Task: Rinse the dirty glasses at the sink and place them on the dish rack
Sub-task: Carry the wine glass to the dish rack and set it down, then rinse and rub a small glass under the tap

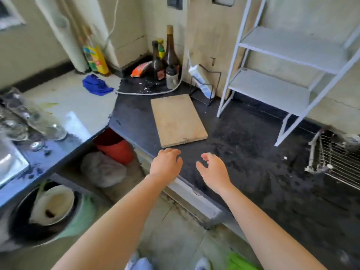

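Both forearms reach in from the near edge. The left grip [166,162] and right grip [212,170] hover just beside each other over the near lip of the dark tabletop [253,152]. Each has its fingers loosely curled and apart, and each holds nothing.

Low at the near left, below the tabletop, a metal basin [19,228] holds a white bowl [56,203] with a small brown residue at its bottom. Just beyond it, a red bucket [116,149] stands under the tabletop behind a grey bundle [103,168]. What is inside the bucket cannot be seen.

The glasses [33,117] are clustered at the left by a corner of the sink [9,162]. They are too blurred to tell whether anything is in them. The wire dish rack [342,162] sits at the right edge, well apart from them, and what it holds is unclear.

No glass appears to be in hand yet, so the step is likely the reach to the left for one. It would go best one glass at a time, held round the body rather than the rim, with the other grip free for the tap. A wet glass may slip, so the carry across to the rack is best kept low over the tabletop.

Farther off, a wooden cutting board [178,119] lies flat beyond the grips. Dark bottles [171,51] stand in the far corner, and a white shelf unit [282,86] stands at the far right.
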Demonstrator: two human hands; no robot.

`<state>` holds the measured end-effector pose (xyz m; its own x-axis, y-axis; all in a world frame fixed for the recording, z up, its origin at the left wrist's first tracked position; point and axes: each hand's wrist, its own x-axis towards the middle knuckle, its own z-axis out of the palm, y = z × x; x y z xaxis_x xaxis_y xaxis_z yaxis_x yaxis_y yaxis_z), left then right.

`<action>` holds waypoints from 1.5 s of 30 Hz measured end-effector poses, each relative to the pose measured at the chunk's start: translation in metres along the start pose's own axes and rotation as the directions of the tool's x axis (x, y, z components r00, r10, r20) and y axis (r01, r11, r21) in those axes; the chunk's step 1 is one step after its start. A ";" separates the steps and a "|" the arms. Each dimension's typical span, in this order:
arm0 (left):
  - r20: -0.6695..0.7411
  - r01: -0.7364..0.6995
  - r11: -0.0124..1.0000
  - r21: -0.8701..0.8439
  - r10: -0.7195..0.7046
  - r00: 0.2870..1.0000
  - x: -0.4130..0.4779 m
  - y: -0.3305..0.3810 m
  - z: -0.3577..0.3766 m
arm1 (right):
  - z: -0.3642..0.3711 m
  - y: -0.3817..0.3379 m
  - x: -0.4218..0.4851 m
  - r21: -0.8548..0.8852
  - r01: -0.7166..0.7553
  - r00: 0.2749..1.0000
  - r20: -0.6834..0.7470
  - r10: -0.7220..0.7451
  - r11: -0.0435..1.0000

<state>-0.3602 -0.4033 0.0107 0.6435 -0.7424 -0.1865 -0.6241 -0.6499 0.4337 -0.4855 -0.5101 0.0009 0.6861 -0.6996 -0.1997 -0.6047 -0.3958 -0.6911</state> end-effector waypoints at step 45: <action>-0.052 0.239 0.415 -0.878 -0.580 0.813 -0.010 -0.537 -0.227 | 0.410 -0.528 0.131 -0.259 0.587 0.762 0.496 -0.416 0.767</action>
<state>0.0688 -0.0102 -0.0202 0.9083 -0.2185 -0.3568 0.2841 -0.3042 0.9093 0.0895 -0.1491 0.0545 0.9751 -0.0738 -0.2091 -0.1659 -0.8683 -0.4674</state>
